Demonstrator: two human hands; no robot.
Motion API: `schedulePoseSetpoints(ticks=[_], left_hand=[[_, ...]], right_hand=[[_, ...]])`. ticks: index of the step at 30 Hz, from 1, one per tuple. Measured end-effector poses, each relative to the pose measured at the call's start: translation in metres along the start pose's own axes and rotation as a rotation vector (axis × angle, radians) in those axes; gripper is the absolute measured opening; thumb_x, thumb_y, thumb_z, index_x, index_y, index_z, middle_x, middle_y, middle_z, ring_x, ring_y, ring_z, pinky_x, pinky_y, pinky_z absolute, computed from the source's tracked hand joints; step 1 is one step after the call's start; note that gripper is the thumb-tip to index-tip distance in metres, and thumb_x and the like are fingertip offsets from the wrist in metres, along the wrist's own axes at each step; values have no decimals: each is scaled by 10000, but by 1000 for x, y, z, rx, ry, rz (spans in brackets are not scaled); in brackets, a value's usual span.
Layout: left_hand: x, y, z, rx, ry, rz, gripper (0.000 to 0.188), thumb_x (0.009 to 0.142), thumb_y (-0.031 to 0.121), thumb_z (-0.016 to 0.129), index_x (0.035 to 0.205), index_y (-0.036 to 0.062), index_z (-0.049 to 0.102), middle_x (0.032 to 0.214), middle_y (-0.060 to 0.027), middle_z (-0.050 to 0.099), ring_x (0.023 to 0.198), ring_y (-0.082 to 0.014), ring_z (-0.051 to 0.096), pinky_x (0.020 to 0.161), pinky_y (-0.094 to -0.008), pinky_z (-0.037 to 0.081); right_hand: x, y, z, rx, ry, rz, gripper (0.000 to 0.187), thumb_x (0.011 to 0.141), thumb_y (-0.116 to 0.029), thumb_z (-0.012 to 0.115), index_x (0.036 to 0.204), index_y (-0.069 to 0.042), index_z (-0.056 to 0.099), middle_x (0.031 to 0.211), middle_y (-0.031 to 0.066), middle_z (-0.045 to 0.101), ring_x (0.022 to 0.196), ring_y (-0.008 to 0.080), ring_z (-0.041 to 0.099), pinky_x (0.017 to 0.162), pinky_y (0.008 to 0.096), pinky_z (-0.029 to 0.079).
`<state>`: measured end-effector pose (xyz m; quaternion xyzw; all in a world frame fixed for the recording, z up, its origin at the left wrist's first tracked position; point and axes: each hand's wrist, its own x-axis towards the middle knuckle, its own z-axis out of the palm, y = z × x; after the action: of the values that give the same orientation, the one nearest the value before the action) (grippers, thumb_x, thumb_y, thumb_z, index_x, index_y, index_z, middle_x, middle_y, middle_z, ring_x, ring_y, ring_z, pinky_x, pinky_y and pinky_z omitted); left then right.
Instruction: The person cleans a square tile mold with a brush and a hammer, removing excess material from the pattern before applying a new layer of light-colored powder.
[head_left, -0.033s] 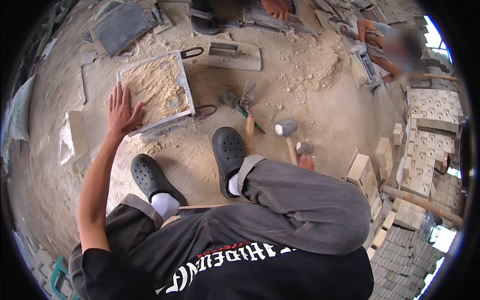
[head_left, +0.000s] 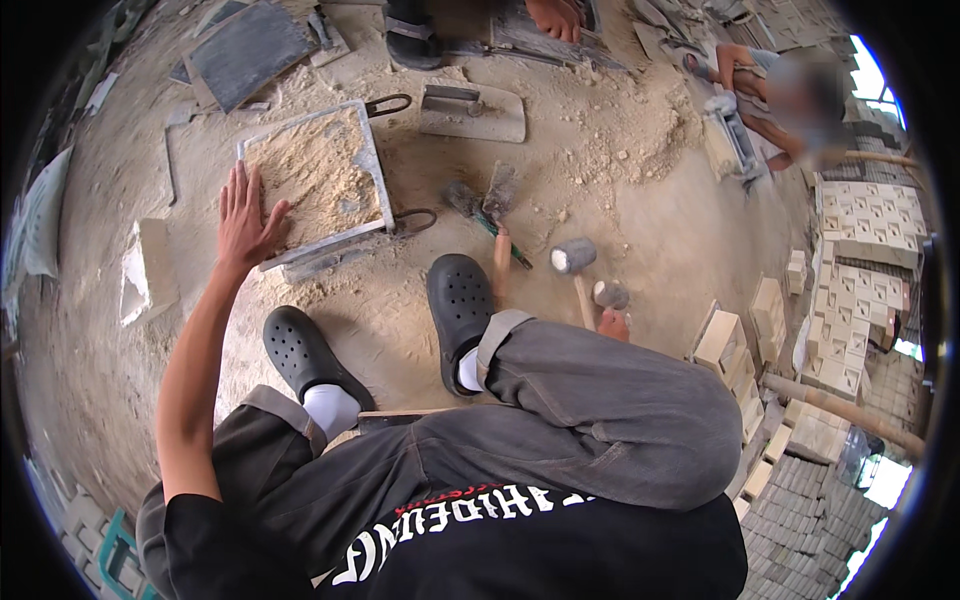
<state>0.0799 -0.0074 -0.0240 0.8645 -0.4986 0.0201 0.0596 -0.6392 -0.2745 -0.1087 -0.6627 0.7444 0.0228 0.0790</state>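
My left hand (head_left: 243, 222) lies flat with fingers spread on the left edge of a square metal mould frame (head_left: 377, 180). Loose tan powder (head_left: 315, 165) fills the frame, and looped handles stick out on its right side. Beyond my raised knee only part of my right hand (head_left: 613, 324) shows, its fingers closed just below the head of a small mallet (head_left: 610, 294); the grip itself is mostly hidden. A larger mallet (head_left: 573, 256) with a pale handle lies beside it. Two trowels, one wooden-handled (head_left: 501, 250) and one green-handled (head_left: 515, 248), lie between the frame and the mallets.
A flat plastering float (head_left: 472, 112) rests beyond the frame, near dark square plates (head_left: 250, 55). A pale block (head_left: 145, 272) stands at left. Stacked moulded blocks (head_left: 865, 215) line the right side. Two other people are nearby: a hand (head_left: 556, 18) at the top, a crouching person (head_left: 765, 95) at upper right.
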Motion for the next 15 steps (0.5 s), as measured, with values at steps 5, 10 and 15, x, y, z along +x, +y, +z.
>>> schedulePoseSetpoints(ticks=[5,10,15], left_hand=[[1,-7,-6,-4,-15,-104,808,993,610,395,1576,77,226,1646,-207,133,1535,-331,110,1234,-450,88],[6,30,3,-95,-7,-152,851,987,625,387,1568,29,213,1638,-231,141,1534,-341,107,1235,-456,86],[-2,49,-7,-59,-65,-208,910,977,648,371,1561,-23,176,1634,-245,135,1534,-354,88,1238,-454,78]], right_hand=[[-7,-82,-29,546,-157,218,401,972,-403,544,1089,-24,601,803,135,656,556,245,624,512,409,492],[37,-161,-125,730,-274,-328,327,969,-235,596,1225,-34,561,787,37,600,443,109,495,404,282,410],[-4,-314,-218,800,-404,-786,320,987,-283,609,1151,-11,572,757,-14,551,461,53,448,397,236,363]])
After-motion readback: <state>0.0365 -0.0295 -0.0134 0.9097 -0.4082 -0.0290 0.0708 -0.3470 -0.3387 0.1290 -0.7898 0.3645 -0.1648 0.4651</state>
